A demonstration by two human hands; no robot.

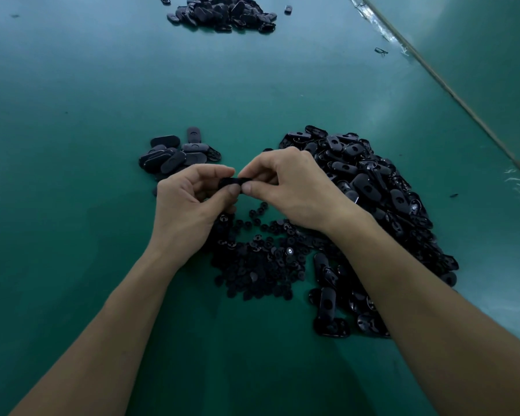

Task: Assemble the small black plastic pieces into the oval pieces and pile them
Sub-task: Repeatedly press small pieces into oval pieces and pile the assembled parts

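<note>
My left hand (189,199) and my right hand (288,187) meet above the green table, both pinching one black oval piece (233,182) between thumbs and fingertips; most of it is hidden by my fingers. Below my hands lies a heap of small round black pieces (261,262). A large heap of loose oval pieces (373,187) spreads to the right, partly under my right forearm. A small pile of oval pieces (174,154) lies just beyond my left hand.
A bigger pile of black pieces (225,13) sits at the far end of the green table (72,130). A seam or table edge (451,91) runs diagonally at the right, with a few stray bits near it.
</note>
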